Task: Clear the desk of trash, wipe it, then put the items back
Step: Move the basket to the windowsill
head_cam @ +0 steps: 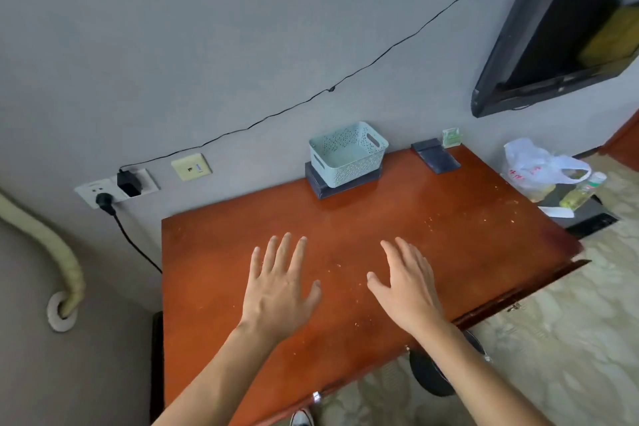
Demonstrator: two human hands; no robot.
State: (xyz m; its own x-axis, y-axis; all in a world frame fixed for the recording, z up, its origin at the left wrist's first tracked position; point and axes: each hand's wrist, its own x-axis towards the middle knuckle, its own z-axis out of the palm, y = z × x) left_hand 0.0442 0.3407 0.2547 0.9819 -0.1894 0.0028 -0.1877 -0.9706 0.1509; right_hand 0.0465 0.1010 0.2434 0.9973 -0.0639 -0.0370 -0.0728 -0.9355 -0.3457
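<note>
Both hands out over the surface (pixel 449 218), palms down, holding nothing. Left hand (pixel 280 290): grip fully spread, fingers (pixel 285 252) straight and fanned, thumb out to the side. Right hand (pixel 406 287): grip also spread, fingers straight and closer together, thumb apart and pointing toward the left hand. Cannot tell if either palm touches the wood or floats just above it. The 2 hands sit side by side near the middle front, well apart from everything at the back.

Surface is reddish-brown glossy wood, dotted with pale crumbs (pixel 435 221), thickest to the right of the right hand and between the hands.

At the back edge by the wall: a light teal perforated basket (pixel 347 156), upright, nothing seen inside, standing on a dark flat box (pixel 323 188). To its right, a dark flat case (pixel 436 156) lies by the wall, and just beside it at the far right corner a small green box (pixel 451 138).

Off the right edge, lower down: a white plastic bag (pixel 532 164) and a bottle (pixel 582 190) with yellowish liquid lying tilted on a dark stand.

Left wall: outlet plate with a black charger (pixel 128 181) and a black plug (pixel 103 200), thin cable running up across the wall. A TV (pixel 553 28) hangs at upper right. A dark round bin (pixel 428 373) shows under the front edge, partly hidden by the right forearm.
</note>
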